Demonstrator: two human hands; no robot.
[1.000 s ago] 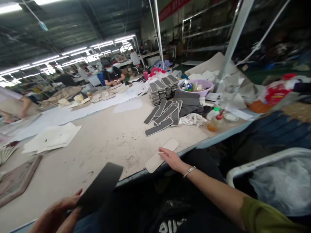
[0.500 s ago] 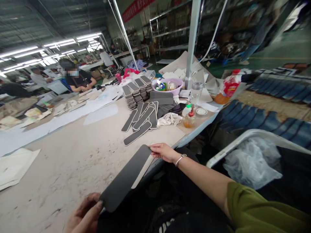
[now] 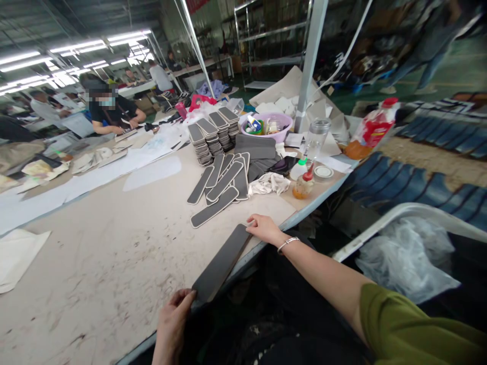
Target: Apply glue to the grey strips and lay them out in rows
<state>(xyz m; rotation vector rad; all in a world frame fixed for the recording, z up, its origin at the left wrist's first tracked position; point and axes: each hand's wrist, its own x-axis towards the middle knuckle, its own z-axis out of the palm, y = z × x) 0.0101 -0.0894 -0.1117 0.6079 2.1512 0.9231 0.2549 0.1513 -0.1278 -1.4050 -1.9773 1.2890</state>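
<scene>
A grey strip (image 3: 220,263) at the near edge of the table (image 3: 125,253), its long axis slanting from lower left to upper right along that edge; it lies between two hands, one at each end; the left hand (image 3: 173,317) pinches the nearer end, the right hand (image 3: 265,229) the farther corner; beyond are loose pale-rimmed pieces (image 3: 225,181), then stacks (image 3: 201,147).

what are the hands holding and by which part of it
A dark gray strip: the left hand pinches its near end, the right hand its far end.
</scene>
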